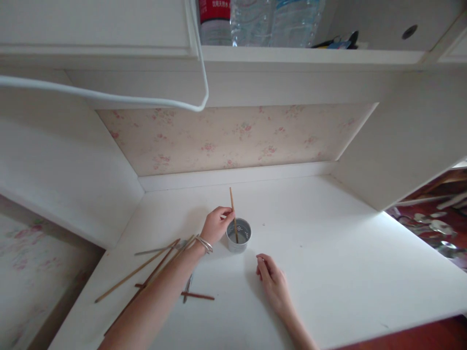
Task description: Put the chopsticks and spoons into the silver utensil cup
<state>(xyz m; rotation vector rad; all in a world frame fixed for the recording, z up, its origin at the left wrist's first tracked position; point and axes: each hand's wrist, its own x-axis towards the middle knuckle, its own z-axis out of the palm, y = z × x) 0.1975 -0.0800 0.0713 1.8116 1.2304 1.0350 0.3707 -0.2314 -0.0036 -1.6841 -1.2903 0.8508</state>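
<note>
My left hand (218, 224) pinches a light wooden chopstick (232, 201) near its middle. The stick stands almost upright, its lower end inside a grey holder (238, 248) with a perforated bottom. My right hand (270, 279) hovers over or rests on the white tabletop, right of and nearer than the holder; its fingers are curled in and nothing shows in them. Under and beside my left forearm lie a long light stick (127, 277), dark brown chopsticks (160, 266) and a thin grey metal utensil (148, 252). A short-looking brown stick (200, 295) crosses another metal utensil (188, 284); my forearm hides parts of this pile.
A white tabletop (328, 272) sits between side panels, with floral wallpaper (241, 136) behind. Overhead, a shelf (310, 56) carries plastic bottles (251, 24) and small dark items. A white bent rod or cable (146, 101) hangs at upper left. Cluttered reddish floor shows at right.
</note>
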